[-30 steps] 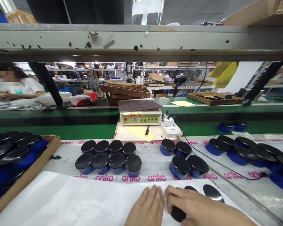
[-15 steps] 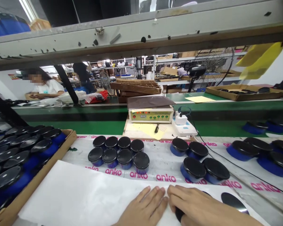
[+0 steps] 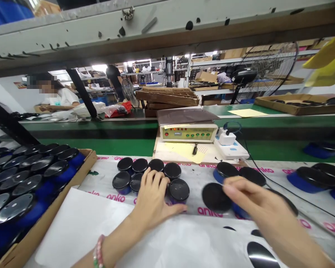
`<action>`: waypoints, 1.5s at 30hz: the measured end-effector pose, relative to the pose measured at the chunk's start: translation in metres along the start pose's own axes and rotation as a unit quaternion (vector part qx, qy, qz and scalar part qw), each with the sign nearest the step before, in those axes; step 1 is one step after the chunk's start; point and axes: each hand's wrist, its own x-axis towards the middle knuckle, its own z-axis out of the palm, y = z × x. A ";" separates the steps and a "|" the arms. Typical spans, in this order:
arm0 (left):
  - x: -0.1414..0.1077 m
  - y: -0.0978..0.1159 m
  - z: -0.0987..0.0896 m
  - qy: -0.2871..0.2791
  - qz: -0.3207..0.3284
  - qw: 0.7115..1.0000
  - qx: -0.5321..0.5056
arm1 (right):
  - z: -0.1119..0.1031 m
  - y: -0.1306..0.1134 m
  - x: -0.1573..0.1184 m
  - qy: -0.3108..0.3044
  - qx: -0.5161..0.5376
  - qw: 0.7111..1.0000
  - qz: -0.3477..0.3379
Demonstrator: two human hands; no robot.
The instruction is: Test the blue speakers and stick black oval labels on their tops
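My left hand [image 3: 149, 199] reaches over a group of short blue round containers with glossy black tops [image 3: 179, 190]. Its fingers lie over the front row, hiding part of it, and the thumb is spread wide beside the nearest right one. Whether it touches a container I cannot tell. Between the thumb and fingers of my right hand [image 3: 257, 203] is a thin black disc [image 3: 216, 197], held by its edge above the bench. Below lies a white backing sheet [image 3: 80, 223] with more black discs [image 3: 261, 255] on it at the right.
A cardboard tray [image 3: 85, 163] of similar containers stands at left. More blue containers [image 3: 309, 178] sit at right, a black cable [image 3: 270, 178] crossing near them. Behind are a control box [image 3: 188, 134] and a white power adapter [image 3: 230, 147]. A shelf beam [image 3: 167, 37] spans overhead. Another person [image 3: 58, 95] sits beyond.
My left hand has moved from the white sheet up to the containers. My right hand has lifted a black disc off the sheet and raised it. The view has shifted slightly.
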 end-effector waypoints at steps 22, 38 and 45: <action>-0.007 -0.007 0.027 0.050 -0.020 0.995 -0.081 | 0.087 0.030 0.009 -0.045 0.115 0.988 0.092; -0.009 -0.004 0.030 0.080 -0.009 0.995 -0.062 | 0.093 0.034 0.003 0.011 0.011 0.999 -0.046; -0.010 -0.004 0.032 0.086 0.007 0.995 -0.045 | 0.092 0.029 0.001 0.016 -0.040 0.995 -0.091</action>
